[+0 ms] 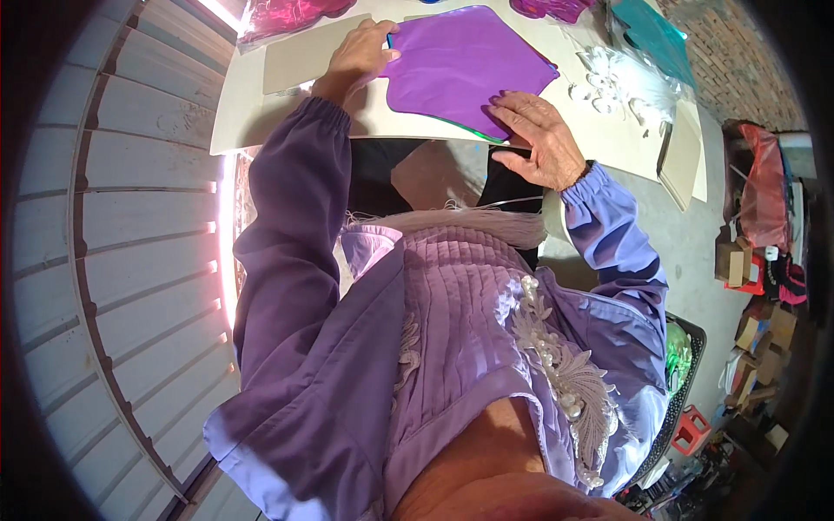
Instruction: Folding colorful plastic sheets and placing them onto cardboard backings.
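Observation:
A flat purple foil piece (469, 69), many-sided and with shiny blue-green edges, lies on the white table, looking like a deflated balloon. At its left edge, my left hand (360, 54) has thumb and fingers closed on the border. My right hand (540, 137) rests with outstretched fingers on the lower right part of the piece, its thumb apart. The fingertips of that hand touch the purple surface near the table's front edge.
Pink wrapped packets (291, 17) lie at the far left, beside a beige board (300, 56). Clear plastic with white bits (621, 82) and a teal packet (651, 39) are at the right. A board (678, 161) overhangs the table edge. Cardboard boxes (764, 347) stand on the floor.

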A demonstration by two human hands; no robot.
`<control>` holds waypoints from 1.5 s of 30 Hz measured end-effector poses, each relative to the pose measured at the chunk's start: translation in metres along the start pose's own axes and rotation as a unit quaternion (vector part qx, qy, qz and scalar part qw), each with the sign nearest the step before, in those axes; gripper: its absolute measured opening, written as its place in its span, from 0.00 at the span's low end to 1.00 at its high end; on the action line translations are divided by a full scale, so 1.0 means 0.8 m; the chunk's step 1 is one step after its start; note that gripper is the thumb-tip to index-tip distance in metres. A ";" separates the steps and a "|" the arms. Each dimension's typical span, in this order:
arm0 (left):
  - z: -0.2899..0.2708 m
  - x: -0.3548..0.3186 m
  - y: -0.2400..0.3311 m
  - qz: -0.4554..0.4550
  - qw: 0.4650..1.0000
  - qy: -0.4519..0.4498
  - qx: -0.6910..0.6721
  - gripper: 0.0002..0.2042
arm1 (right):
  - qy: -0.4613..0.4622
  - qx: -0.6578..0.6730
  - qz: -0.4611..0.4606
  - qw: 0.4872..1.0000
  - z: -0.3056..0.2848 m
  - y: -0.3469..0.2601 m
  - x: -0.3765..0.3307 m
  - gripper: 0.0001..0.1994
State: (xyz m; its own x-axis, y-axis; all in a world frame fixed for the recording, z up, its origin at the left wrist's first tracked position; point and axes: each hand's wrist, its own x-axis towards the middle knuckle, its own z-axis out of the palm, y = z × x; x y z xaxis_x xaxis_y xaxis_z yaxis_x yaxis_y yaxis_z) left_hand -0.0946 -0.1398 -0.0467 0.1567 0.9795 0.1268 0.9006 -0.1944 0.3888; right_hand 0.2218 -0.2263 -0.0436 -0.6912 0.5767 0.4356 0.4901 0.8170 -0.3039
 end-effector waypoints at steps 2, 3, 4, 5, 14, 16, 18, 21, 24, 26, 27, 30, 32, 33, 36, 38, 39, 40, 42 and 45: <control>0.000 0.000 0.000 0.001 1.000 0.004 0.000 0.21 | 0.004 -0.027 -0.001 1.000 0.007 0.004 -0.006 0.26; -0.002 0.001 -0.002 -0.002 1.000 -0.005 -0.002 0.21 | 0.005 -0.040 -0.002 0.999 0.009 0.007 -0.008 0.26; -0.003 0.002 -0.003 -0.004 1.000 -0.014 -0.003 0.21 | 0.006 -0.041 -0.001 0.999 0.009 0.010 -0.007 0.26; -0.004 0.003 -0.002 -0.006 1.000 -0.023 -0.005 0.21 | -0.004 -0.021 0.007 1.000 0.006 0.014 -0.003 0.26; 0.003 0.001 0.006 0.001 1.000 -0.020 -0.003 0.20 | -0.023 -0.088 -0.014 0.996 -0.002 0.019 0.004 0.20; 0.005 0.000 0.007 0.010 1.000 0.000 0.008 0.21 | -0.015 -0.112 -0.030 0.993 0.000 0.020 0.005 0.17; 0.004 -0.003 0.005 0.015 1.000 0.011 0.013 0.21 | 0.000 -0.071 -0.050 0.996 0.009 0.027 0.005 0.16; -0.003 -0.013 0.003 0.126 0.989 0.058 0.052 0.21 | 0.009 -0.036 -0.025 0.999 0.014 0.021 0.003 0.13; -0.006 -0.029 0.010 0.159 0.982 -0.044 -0.093 0.22 | 0.011 -0.008 0.045 0.999 0.015 0.005 0.002 0.09; -0.007 -0.047 0.017 0.173 0.967 -0.094 -0.163 0.23 | 0.003 -0.001 0.083 0.997 0.008 -0.013 0.008 0.07; -0.004 -0.059 0.023 0.208 0.960 -0.108 -0.152 0.22 | 0.001 0.001 0.104 0.995 0.006 -0.022 0.008 0.06; 0.005 -0.095 0.039 0.279 0.942 -0.133 -0.128 0.20 | -0.016 0.020 0.168 0.985 0.006 -0.036 0.002 0.08; 0.014 -0.114 0.048 0.285 0.952 -0.109 -0.032 0.20 | -0.022 0.029 0.201 0.979 0.005 -0.049 -0.003 0.09; 0.018 -0.120 0.051 0.287 0.953 -0.096 0.016 0.20 | 0.038 0.029 0.158 0.986 0.005 -0.056 -0.006 0.09; 0.028 -0.123 0.045 0.289 0.953 -0.082 0.042 0.21 | 0.159 0.025 0.069 0.985 -0.003 -0.075 -0.020 0.11; 0.035 -0.127 0.039 0.284 0.954 -0.074 0.056 0.22 | 0.172 -0.022 0.012 0.985 -0.011 -0.099 -0.036 0.13; 0.038 -0.130 0.036 0.282 0.955 -0.068 0.061 0.22 | 0.179 -0.044 -0.018 0.983 -0.013 -0.105 -0.040 0.14; 0.041 -0.133 0.040 0.285 0.954 -0.066 0.065 0.23 | 0.180 -0.046 -0.016 0.982 -0.013 -0.107 -0.047 0.14; 0.043 -0.140 0.048 0.289 0.953 -0.064 0.071 0.23 | 0.117 -0.057 -0.027 0.991 -0.005 -0.105 -0.061 0.13; 0.046 -0.153 0.057 0.288 0.951 -0.077 0.087 0.23 | 0.060 -0.034 0.002 0.998 0.001 -0.105 -0.073 0.13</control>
State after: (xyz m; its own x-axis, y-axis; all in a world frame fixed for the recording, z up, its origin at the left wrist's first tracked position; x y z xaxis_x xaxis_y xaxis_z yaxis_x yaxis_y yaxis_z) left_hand -0.0578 -0.2666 -0.0780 0.6889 0.7126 0.1325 0.6994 -0.7015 0.1366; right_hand 0.2210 -0.3284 -0.0441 -0.6232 0.5713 0.5341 0.5301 0.8107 -0.2487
